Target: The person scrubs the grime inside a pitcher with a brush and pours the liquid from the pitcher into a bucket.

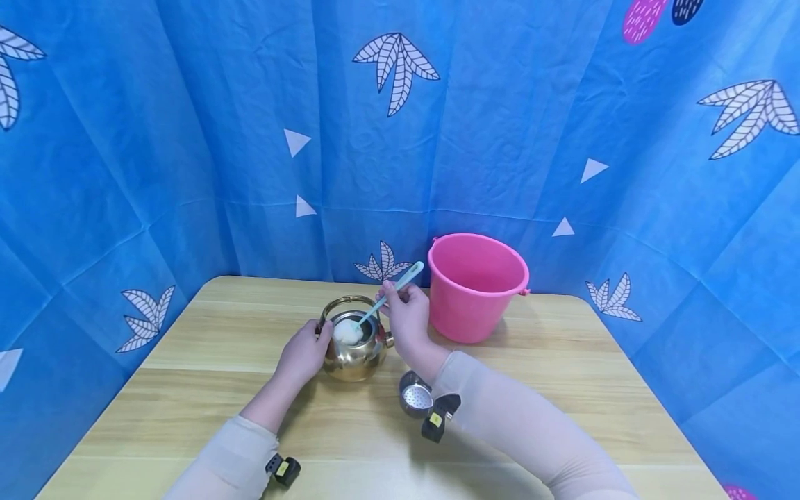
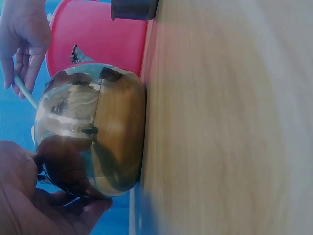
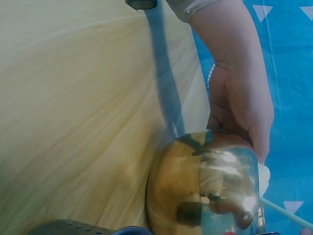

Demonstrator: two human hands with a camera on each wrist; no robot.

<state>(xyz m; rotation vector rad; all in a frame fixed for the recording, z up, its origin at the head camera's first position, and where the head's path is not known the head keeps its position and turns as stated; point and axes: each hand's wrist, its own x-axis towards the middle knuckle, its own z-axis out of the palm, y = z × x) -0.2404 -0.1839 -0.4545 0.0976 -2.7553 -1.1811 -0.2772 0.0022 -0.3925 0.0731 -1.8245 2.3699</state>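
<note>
A shiny gold teapot (image 1: pixel 355 361) stands upright on the wooden table, its arched handle (image 1: pixel 350 300) raised. My left hand (image 1: pixel 306 353) grips the teapot's left side near the foot of that handle; in the left wrist view its fingers (image 2: pixel 93 215) curl against the metal. Between the fingers of my right hand (image 1: pixel 409 316) is the pale green handle of a sponge brush (image 1: pixel 400 283), slanting down to the teapot. The brush's white sponge head (image 1: pixel 347 332) sits at the teapot's open mouth. How deep it reaches cannot be seen.
A pink bucket (image 1: pixel 465 305) stands behind and right of the teapot. A small metal strainer (image 1: pixel 415 397) with a perforated face lies on the table (image 1: pixel 350 444), partly behind my right forearm. Blue patterned curtain (image 1: pixel 487 139) surrounds the table's back and sides.
</note>
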